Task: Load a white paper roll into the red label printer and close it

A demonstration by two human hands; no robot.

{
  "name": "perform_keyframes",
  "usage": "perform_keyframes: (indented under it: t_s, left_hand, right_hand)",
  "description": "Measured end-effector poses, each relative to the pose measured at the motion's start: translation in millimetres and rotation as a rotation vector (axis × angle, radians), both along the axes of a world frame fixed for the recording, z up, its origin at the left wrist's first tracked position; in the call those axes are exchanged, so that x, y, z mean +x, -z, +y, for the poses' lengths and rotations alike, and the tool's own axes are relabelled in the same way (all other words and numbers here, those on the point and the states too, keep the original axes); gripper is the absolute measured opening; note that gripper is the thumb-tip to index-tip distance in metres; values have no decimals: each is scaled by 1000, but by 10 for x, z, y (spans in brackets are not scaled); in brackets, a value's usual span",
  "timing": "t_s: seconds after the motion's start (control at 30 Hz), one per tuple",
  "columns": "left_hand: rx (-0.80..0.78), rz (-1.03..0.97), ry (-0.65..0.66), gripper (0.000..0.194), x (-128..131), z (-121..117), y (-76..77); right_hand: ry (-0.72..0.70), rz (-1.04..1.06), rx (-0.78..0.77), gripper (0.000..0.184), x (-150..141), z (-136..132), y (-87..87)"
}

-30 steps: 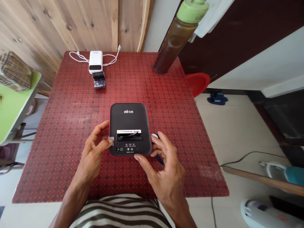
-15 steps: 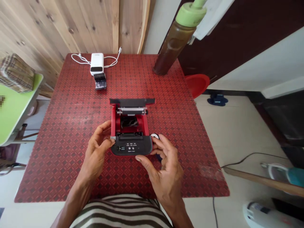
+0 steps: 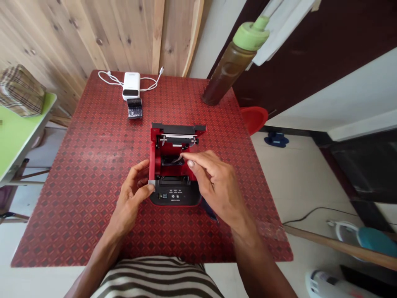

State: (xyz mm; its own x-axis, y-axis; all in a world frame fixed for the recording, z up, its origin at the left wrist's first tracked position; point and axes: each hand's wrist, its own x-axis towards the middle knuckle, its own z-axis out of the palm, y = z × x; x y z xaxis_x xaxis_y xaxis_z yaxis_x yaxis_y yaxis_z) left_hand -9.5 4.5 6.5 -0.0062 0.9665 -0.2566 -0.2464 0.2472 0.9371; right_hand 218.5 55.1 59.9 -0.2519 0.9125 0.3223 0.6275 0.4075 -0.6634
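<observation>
Printer (image 3: 178,199): it sits on the red table (image 3: 93,194) right in front of me, button panel towards my body, red insides showing.
Lid (image 3: 178,128): tipped up at the back, already off the opening, with a roller (image 3: 182,141) slung across below its edge.
Left hand (image 3: 130,196): gripping the printer's left side; my fingers lie along the outer wall and my thumb sits on the grey tab (image 3: 151,182) at the near corner.
Right hand (image 3: 221,182): reaching over the right wall, forefinger and thumb pointed together into the hollow, forefinger tip at the dark crumpled strip (image 3: 169,160). I can't tell whether the tips have pinched it or only touch it.
Step in hand: by my judgement, getting at that strip inside while my other hand steadies the body.
Next move calls for: I'd say a sure pinch on the strip, clear of the roller and walls, with the printer kept from sliding.
Dark blue thing (image 3: 209,210): just right of the printer, mostly hidden by my wrist.
Far side: a white gadget (image 3: 132,85) with its cable, and a tall bottle (image 3: 229,62), both well apart from my hands.
</observation>
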Motion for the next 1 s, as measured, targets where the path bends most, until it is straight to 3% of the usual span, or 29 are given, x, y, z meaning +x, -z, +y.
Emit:
perform_keyframes:
  t_s: [0.1, 0.17, 0.37, 0.47, 0.63, 0.8, 1.0]
  left_hand:
    - [4, -10, 15, 60, -15, 2, 31]
    - [10, -15, 26, 60, -29, -3, 55]
    - [10, -35, 41, 61, -34, -10, 56]
    - [10, -52, 36, 62, -27, -5, 38]
    - [6, -40, 37, 64, -34, 0, 35]
    - [3, -41, 40, 63, -36, -4, 41]
    - [-1, -41, 48, 61, -44, -22, 67]
  right_hand:
    - [-113, -17, -156, 31, -45, 75, -58]
    - [-141, -142, -194, 28, -92, 141, -102]
    - [-156, -638, -220, 18, -362, 396, -124]
    - [-198, -755, -182, 8, -482, 468, -89]
    - [-246, -857, -215, 17, -550, 516, -118]
    - [-64, -769, -121, 10, -419, 335, -216]
    - [67, -159, 39, 13, 85, 30, -323]
